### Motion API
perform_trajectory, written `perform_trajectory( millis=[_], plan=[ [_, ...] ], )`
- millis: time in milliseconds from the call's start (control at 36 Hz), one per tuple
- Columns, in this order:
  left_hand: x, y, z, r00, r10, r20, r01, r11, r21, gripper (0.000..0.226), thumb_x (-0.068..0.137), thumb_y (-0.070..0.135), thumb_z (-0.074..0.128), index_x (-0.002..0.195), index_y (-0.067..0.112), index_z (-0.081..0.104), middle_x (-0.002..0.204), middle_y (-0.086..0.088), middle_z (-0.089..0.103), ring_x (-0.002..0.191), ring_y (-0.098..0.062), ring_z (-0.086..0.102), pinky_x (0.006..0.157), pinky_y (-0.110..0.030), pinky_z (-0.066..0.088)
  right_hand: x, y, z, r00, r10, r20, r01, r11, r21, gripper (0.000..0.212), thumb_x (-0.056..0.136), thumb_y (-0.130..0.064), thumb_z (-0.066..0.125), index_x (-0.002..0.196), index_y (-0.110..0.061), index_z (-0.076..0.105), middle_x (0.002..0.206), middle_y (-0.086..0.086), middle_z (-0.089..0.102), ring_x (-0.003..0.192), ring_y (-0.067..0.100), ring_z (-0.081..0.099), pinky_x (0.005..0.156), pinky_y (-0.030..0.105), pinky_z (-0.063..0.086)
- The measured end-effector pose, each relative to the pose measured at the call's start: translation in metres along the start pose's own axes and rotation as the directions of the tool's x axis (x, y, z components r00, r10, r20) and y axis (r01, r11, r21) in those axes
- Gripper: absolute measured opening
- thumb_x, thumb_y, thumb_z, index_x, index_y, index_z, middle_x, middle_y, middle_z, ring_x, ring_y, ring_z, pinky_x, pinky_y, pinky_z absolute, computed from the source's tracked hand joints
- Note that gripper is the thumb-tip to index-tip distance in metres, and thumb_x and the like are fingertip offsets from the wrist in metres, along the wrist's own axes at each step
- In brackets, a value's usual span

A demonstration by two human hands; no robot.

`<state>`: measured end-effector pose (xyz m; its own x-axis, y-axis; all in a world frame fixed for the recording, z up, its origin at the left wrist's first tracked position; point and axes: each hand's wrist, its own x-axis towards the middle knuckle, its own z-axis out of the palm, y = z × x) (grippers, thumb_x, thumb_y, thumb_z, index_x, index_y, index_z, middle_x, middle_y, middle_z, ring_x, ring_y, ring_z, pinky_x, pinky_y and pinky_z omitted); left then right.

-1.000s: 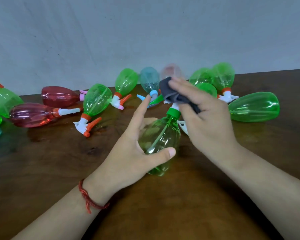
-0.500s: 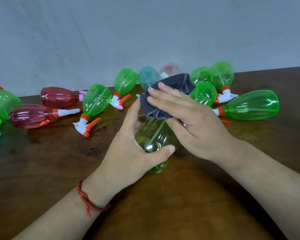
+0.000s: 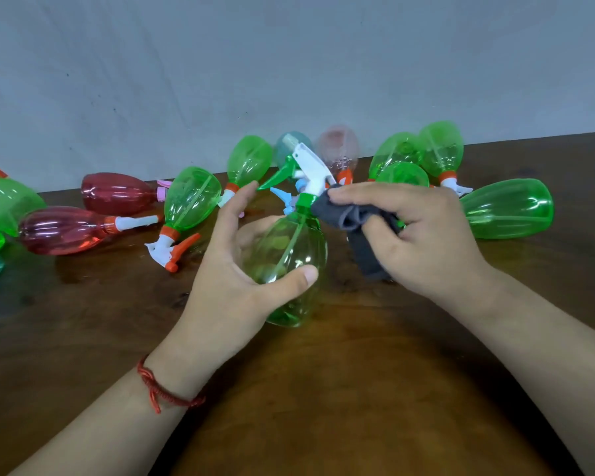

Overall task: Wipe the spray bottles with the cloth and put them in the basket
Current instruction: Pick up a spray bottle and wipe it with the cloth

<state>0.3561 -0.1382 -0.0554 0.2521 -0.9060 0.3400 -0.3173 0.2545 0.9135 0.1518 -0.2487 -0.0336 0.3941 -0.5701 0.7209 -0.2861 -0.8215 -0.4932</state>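
Head view. Broadest of all, the dark wooden surface (image 3: pixel 323 407), strewn along its far edge with spray bottles (image 3: pixel 191 197) in green, red and blue tints. All on their sides, presumably the pile not yet wiped. No basket in sight.

Nearer, the left hand (image 3: pixel 231 286), wrapped round the belly of one green bottle (image 3: pixel 289 249): fingers curled behind, thumb across the front. Held roughly upright, likely for turning each side toward the cloth. Base resting or lifted, hard to tell.

Opposite, the right hand (image 3: pixel 426 235), fingers bent and pinching a bunched grey cloth (image 3: pixel 349 217) against the green collar (image 3: pixel 304 200), just under the white trigger head (image 3: pixel 312 170). Apparently working the narrow neck, a spot out of reach for a flat palm.

Against half a second ago: cloth then spread over the top of the bottle and hiding the trigger head, now drawn to the right side and gathered into a wad, trigger head and green lever bare. Left-hand grip much the same, bottle at about the same spot.
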Motion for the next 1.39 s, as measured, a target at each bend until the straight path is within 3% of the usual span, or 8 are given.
perform_trajectory(
  millis=[167, 444, 611, 694, 833, 972, 1139, 1389],
  plan=[
    [0.001, 0.003, 0.000, 0.999, -0.025, 0.043, 0.022, 0.998, 0.058, 0.114, 0.072, 0.027, 0.099, 0.161, 0.048, 0.032, 0.130, 0.011, 0.073, 0.127, -0.015, 0.069, 0.115, -0.049, 0.050, 0.011, -0.004, -0.008, 0.909, 0.315, -0.273, -0.203, 0.906, 0.370, 0.037, 0.101, 0.005, 0.057, 0.120, -0.018, 0.078, 0.116, -0.010, 0.079, 0.112, 0.007, 0.073, 0.094, 0.027, 0.059],
    [-0.003, 0.003, 0.004, 0.997, 0.017, 0.076, -0.018, 1.000, 0.025, 0.111, 0.072, 0.020, 0.096, 0.162, 0.044, 0.034, 0.131, 0.006, 0.074, 0.125, -0.017, 0.071, 0.108, -0.039, 0.055, -0.001, 0.011, 0.014, 0.978, -0.170, 0.118, 0.185, 0.975, -0.123, 0.047, 0.097, 0.007, 0.051, 0.139, -0.008, 0.068, 0.152, 0.004, 0.058, 0.148, 0.018, 0.048, 0.125, 0.030, 0.034],
    [0.004, 0.000, -0.007, 0.999, 0.012, 0.042, -0.013, 1.000, 0.018, 0.113, 0.071, 0.025, 0.101, 0.162, 0.045, 0.036, 0.133, 0.003, 0.073, 0.132, -0.015, 0.066, 0.114, -0.049, 0.052, 0.000, 0.010, 0.004, 0.998, 0.060, 0.003, -0.060, 0.998, -0.006, 0.043, 0.087, -0.002, 0.054, 0.113, -0.020, 0.083, 0.116, -0.012, 0.078, 0.114, 0.001, 0.070, 0.104, 0.021, 0.052],
    [0.007, -0.001, -0.012, 0.994, 0.011, 0.112, -0.011, 1.000, 0.008, 0.113, 0.075, 0.016, 0.098, 0.164, 0.041, 0.033, 0.135, -0.001, 0.072, 0.129, -0.019, 0.069, 0.114, -0.042, 0.053, 0.010, 0.012, -0.006, 0.918, 0.391, -0.071, -0.345, 0.873, 0.346, 0.041, 0.095, -0.001, 0.058, 0.106, -0.030, 0.084, 0.105, -0.014, 0.080, 0.107, 0.010, 0.074, 0.092, 0.042, 0.061],
    [0.004, -0.004, -0.010, 0.964, 0.027, 0.263, -0.018, 0.999, -0.037, 0.111, 0.077, 0.007, 0.090, 0.165, 0.037, 0.031, 0.141, -0.005, 0.069, 0.132, -0.029, 0.067, 0.109, -0.036, 0.054, 0.022, 0.010, -0.017, 0.799, 0.595, -0.092, -0.378, 0.615, 0.692, 0.037, 0.099, -0.002, 0.060, 0.104, -0.030, 0.082, 0.113, -0.006, 0.080, 0.116, 0.030, 0.073, 0.094, 0.072, 0.055],
    [0.002, -0.002, -0.004, 0.948, 0.062, 0.311, -0.038, 0.996, -0.083, 0.110, 0.076, 0.004, 0.088, 0.164, 0.034, 0.031, 0.142, -0.008, 0.068, 0.130, -0.031, 0.067, 0.105, -0.032, 0.054, 0.009, 0.002, -0.003, 0.899, 0.422, 0.118, -0.375, 0.604, 0.703, 0.048, 0.099, 0.007, 0.050, 0.125, -0.024, 0.076, 0.119, -0.008, 0.078, 0.112, 0.019, 0.073, 0.093, 0.047, 0.061],
    [0.007, -0.005, -0.016, 0.988, 0.032, 0.153, -0.007, 0.987, -0.163, 0.110, 0.074, 0.013, 0.091, 0.165, 0.035, 0.033, 0.140, -0.016, 0.069, 0.129, -0.034, 0.068, 0.108, -0.049, 0.054, 0.001, 0.009, 0.003, 0.958, 0.282, 0.055, -0.274, 0.838, 0.472, 0.051, 0.097, 0.009, 0.053, 0.126, -0.027, 0.074, 0.120, -0.020, 0.075, 0.120, 0.000, 0.067, 0.102, 0.020, 0.050],
    [0.004, -0.009, -0.011, 0.959, 0.031, 0.283, 0.000, 0.994, -0.107, 0.109, 0.076, -0.002, 0.086, 0.165, 0.033, 0.032, 0.140, -0.011, 0.069, 0.126, -0.032, 0.070, 0.101, -0.033, 0.057, 0.015, 0.017, -0.014, 0.901, 0.429, -0.057, -0.319, 0.748, 0.582, 0.054, 0.098, 0.006, 0.053, 0.117, -0.038, 0.078, 0.118, -0.014, 0.078, 0.118, 0.007, 0.070, 0.107, 0.040, 0.055]
  ],
)
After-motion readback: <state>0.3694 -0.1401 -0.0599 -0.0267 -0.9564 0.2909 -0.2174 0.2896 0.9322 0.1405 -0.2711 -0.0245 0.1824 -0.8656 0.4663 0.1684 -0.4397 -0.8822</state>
